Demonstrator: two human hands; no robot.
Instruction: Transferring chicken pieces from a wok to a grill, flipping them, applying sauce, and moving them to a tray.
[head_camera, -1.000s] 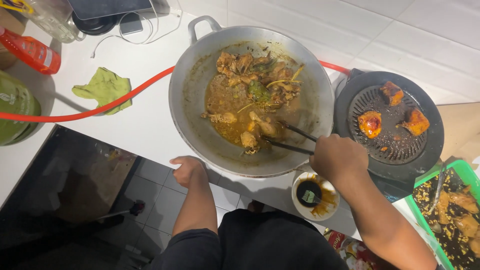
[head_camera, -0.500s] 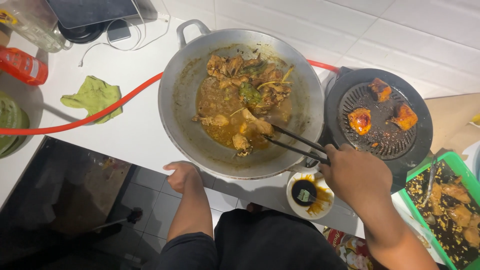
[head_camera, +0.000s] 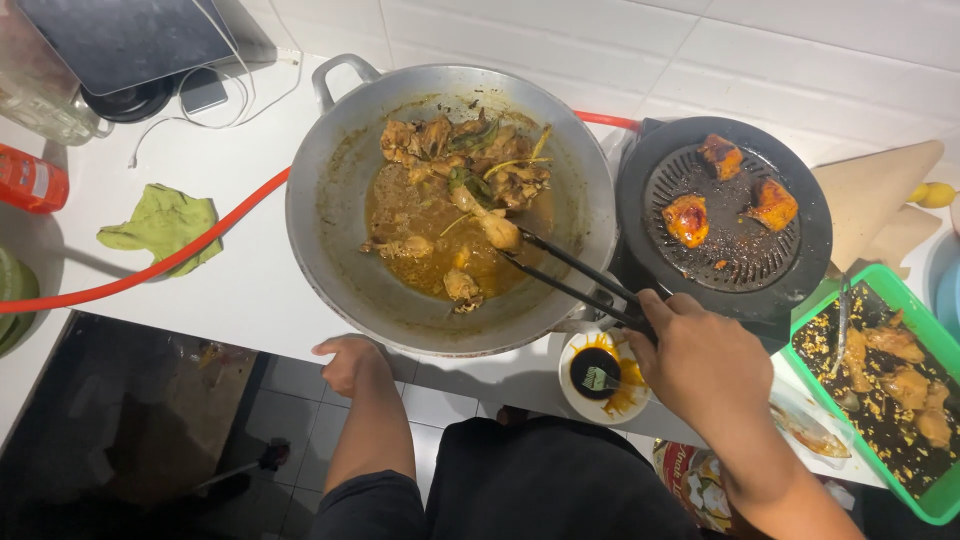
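Note:
A big metal wok (head_camera: 330, 250) on the white counter holds chicken pieces (head_camera: 470, 170) in brown sauce. My right hand (head_camera: 705, 365) grips black tongs (head_camera: 575, 275) that reach into the wok and pinch a chicken drumstick (head_camera: 495, 228) lifted at its centre. My left hand (head_camera: 350, 362) rests on the counter edge just below the wok's near rim, fingers curled, holding nothing. To the right sits a round black grill pan (head_camera: 810, 265) with three browned chicken pieces (head_camera: 735, 190).
A small white bowl (head_camera: 572, 395) of dark sauce stands below the tongs. A green tray (head_camera: 925, 500) of coated pieces lies at the right edge. A red hose (head_camera: 180, 262) crosses the counter past a green cloth (head_camera: 165, 225). A tablet (head_camera: 120, 35) and cables sit at back left.
The tongs have closed on a drumstick and raised it from the sauce. My right hand has drawn back towards the wok's near right rim. My left hand stays at the counter edge.

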